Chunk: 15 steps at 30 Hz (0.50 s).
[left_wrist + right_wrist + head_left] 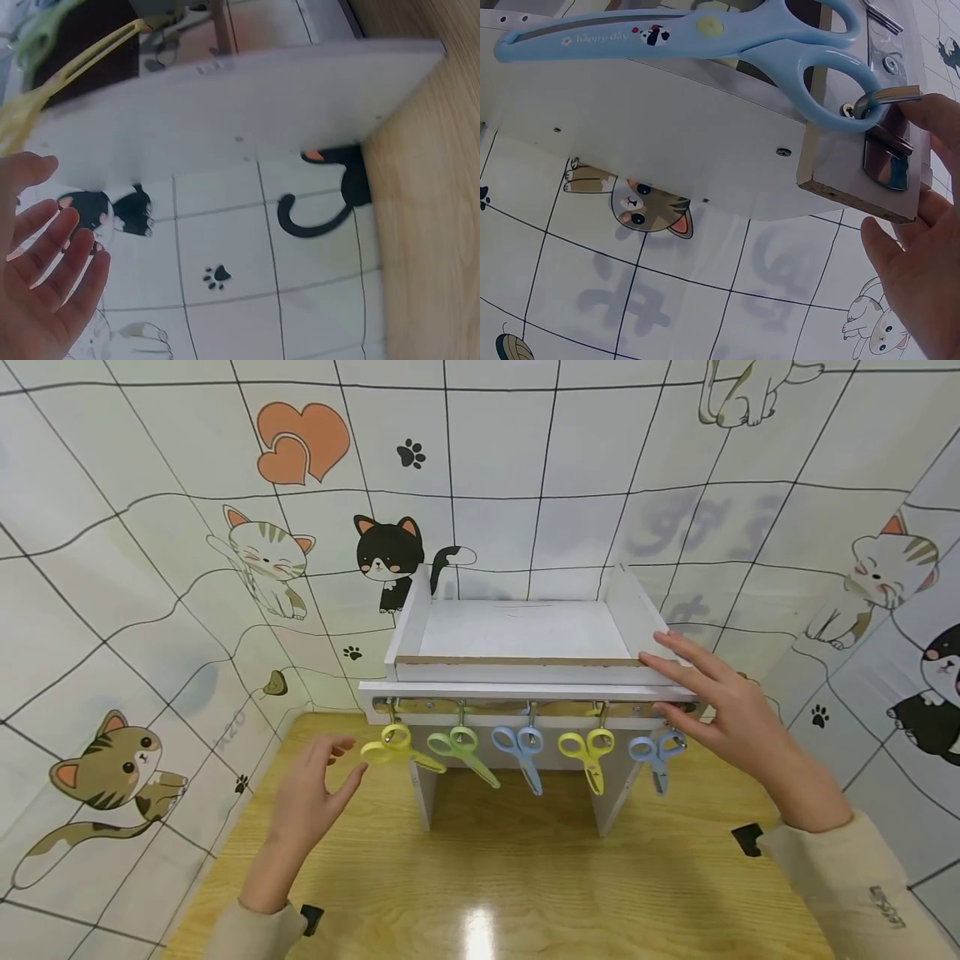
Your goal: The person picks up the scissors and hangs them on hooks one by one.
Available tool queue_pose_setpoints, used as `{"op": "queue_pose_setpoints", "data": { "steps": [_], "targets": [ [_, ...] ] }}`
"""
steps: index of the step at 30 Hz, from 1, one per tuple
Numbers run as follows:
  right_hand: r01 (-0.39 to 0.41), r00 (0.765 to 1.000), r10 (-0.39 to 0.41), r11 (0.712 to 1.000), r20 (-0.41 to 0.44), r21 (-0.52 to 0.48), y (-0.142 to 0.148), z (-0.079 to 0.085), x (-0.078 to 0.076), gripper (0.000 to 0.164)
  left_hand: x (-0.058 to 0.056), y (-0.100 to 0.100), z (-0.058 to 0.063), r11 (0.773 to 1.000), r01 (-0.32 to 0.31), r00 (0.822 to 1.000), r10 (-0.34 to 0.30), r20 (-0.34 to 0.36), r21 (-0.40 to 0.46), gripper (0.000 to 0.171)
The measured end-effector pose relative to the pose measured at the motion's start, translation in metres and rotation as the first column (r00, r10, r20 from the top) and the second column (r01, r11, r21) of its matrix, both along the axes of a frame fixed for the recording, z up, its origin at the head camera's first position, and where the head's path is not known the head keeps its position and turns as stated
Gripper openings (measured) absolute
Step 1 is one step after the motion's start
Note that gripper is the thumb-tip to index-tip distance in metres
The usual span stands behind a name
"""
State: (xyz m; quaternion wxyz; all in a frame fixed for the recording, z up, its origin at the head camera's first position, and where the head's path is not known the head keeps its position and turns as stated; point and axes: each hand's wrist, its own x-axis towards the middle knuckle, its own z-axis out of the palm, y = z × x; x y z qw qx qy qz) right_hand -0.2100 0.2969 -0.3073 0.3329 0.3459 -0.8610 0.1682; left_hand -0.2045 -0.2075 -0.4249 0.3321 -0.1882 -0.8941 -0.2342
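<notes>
A small white shelf [517, 673] stands against the wall, with a hook rail along its front edge. Scissors hang from the hooks in a row: yellow scissors [423, 761] at the left end, then green scissors [480, 767], blue scissors [531, 773], another yellow pair [593, 772], and a blue pair [660, 774] at the right end. My left hand [303, 797] is beside the leftmost yellow scissors, thumb and fingers apart, holding nothing. My right hand [731, 718] rests with extended fingers at the shelf's right end, close to the rightmost blue scissors [705, 37].
The shelf's top tray [525, 627] has raised sides. Its side panels stand on a wood-grain table [480, 868]. Behind and on both sides is a white gridded wall covering [495, 435] with cartoon cats. Black patches [747, 839] mark the table near each sleeve.
</notes>
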Motion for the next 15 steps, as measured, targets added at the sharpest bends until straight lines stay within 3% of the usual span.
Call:
{"op": "queue_pose_setpoints", "data": {
  "steps": [7,12,15],
  "targets": [
    [-0.005,1.000,0.005,1.000,0.016,0.017,0.004,0.002,-0.002,0.052,-0.035,-0.024,-0.004,0.997,-0.064,0.996,0.066,0.054,-0.050,0.046],
    [0.012,0.990,-0.006,0.999,0.139,-0.041,0.015,-0.001,-0.001,0.062,-0.056,-0.035,-0.004,0.987,-0.085,0.991,0.098,0.090,-0.135,0.054],
    [0.069,0.972,-0.047,0.994,0.228,-0.090,0.028,-0.004,-0.003,0.064,-0.067,-0.040,-0.003,0.977,-0.084,0.990,0.104,0.097,-0.194,0.060]
  ]
}}
